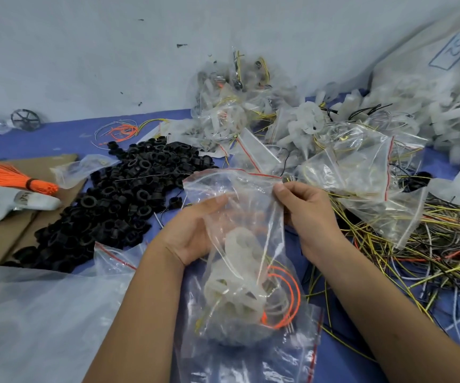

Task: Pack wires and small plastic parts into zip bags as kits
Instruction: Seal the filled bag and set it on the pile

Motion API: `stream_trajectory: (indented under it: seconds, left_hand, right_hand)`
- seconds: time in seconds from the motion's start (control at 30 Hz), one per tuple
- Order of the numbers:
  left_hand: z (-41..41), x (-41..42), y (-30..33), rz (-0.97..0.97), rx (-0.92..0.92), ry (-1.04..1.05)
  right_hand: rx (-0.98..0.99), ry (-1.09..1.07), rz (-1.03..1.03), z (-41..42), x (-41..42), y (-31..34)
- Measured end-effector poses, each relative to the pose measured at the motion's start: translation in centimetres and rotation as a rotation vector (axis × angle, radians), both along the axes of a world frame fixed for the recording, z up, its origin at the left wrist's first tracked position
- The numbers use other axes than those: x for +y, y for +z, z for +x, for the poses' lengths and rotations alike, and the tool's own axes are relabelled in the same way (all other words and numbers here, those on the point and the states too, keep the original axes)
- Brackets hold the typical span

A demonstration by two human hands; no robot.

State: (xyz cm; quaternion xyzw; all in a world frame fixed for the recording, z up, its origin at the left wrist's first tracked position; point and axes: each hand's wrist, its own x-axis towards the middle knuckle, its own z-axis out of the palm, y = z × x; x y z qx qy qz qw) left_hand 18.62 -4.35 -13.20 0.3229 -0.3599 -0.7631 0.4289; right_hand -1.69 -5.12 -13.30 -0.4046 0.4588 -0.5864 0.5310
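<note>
- Left hand (192, 233) grips the zip bag (246, 244) at its side, above the bench (65, 134).
- Right hand (306, 217) pinches the bag's top corner (by the red strip).
- Inside: white plastic part (231, 288), orange wire (286, 297).

The zip bag (246, 217) is showing clear with a thin red stripe along its seal, and inside it an orange wire (286, 297) is curling beside a whitish plastic part (234, 288). The rings (118, 200) are lying black on the blue table (65, 136); the loose wires (427, 261) are running yellow, black, white, perhaps some orange
</note>
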Motion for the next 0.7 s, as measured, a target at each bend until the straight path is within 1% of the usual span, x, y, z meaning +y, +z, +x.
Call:
stream_trajectory:
  seconds: [0.07, 0.17, 0.27, 0.37, 0.6, 0.7]
  left_hand:
    - [0.0, 0.1, 0.0, -0.012, -0.006, -0.023]
    - [0.0, -0.8, -0.1, 0.003, 0.01, 0.145]
    - [0.4, -1.6, -0.3, -0.076, -0.097, 0.324]
    - [1.0, -1.9, -0.4, -0.127, -0.173, 0.418]
    - [1.9, -1.9, -0.8, -0.276, -0.164, 0.399]
    - [2.6, -1.9, -0.8, -0.322, -0.19, 0.435]
  right_hand:
    - [0.025, 0.014, 0.005, -0.1, -0.1, -0.1]
    - [0.075, -0.001, 0.01, -0.4, -0.3, -0.2]
    - [0.154, -0.05, -0.034, -0.6, -0.3, -0.2]
    - [0.192, -0.071, -0.057, -0.7, -0.1, 0.0]
    - [0.073, -0.104, -0.029, -0.9, -0.1, 0.4]
    - [0.102, -0.126, -0.061, -1.0, -0.2, 0.3]
